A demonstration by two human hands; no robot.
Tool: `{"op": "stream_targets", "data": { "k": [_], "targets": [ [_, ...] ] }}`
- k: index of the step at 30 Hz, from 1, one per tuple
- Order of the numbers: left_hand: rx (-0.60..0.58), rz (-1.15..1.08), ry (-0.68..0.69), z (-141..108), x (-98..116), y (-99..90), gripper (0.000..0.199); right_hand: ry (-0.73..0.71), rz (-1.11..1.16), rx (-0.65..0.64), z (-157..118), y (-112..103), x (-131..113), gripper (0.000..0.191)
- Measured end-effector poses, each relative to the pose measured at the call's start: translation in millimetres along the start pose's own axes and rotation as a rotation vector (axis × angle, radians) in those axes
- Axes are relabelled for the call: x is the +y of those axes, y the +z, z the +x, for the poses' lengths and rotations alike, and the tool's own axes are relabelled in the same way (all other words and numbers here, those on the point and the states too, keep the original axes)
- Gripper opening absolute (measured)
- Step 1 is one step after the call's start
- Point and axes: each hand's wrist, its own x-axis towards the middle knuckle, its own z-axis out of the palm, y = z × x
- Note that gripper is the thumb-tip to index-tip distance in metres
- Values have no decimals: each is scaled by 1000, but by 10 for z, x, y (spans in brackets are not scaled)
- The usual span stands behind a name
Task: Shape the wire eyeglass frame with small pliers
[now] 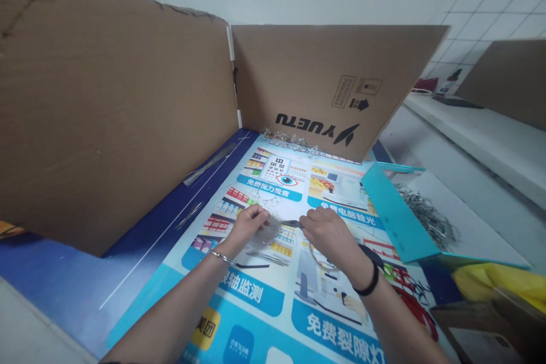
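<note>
My right hand (326, 233) is closed around a pair of dark pliers (290, 223), whose jaws point left toward my other hand. Thumb and forefinger of my left hand (247, 227) are pinched together near the tip of the jaws. What they hold is too thin and blurred to make out. Just beyond the left hand, fine pale wire-like pieces (265, 198) lie on the printed sheet. Several thin straight wires (268, 258) rest below the hands.
Cardboard panels stand at the left (115, 96) and back (294, 74). Small clear bits (285, 137) lie along the back panel. More thin strips (213, 160) are on the blue left edge. At right, a turquoise box (394, 216) holds tangled metal wire pieces (429, 219), near a yellow bag (499, 287).
</note>
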Motion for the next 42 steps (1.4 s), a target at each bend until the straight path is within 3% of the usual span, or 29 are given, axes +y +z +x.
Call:
{"op": "stream_targets", "data": {
  "k": [6, 16, 25, 30, 36, 42],
  "targets": [
    [-18, 83, 53, -7, 15, 15, 24, -82, -1, 17, -16, -34, -22, 9],
    [-27, 87, 63, -30, 43, 36, 20, -71, -8, -40, -18, 55, -49, 10],
    [-125, 55, 50, -26, -8, 52, 16, -83, 59, -115, -34, -4, -31, 12],
    [-116, 81, 67, -23, -42, 42, 16, -93, 76, -135, -35, -21, -5, 12],
    [-132, 105, 80, -11, -28, 35, 13, -31, 42, -80, -45, -111, 52, 11],
    [-252, 151, 45, -53, 95, 32, 17, 36, 20, -11, -29, -105, 91, 14]
  ]
}}
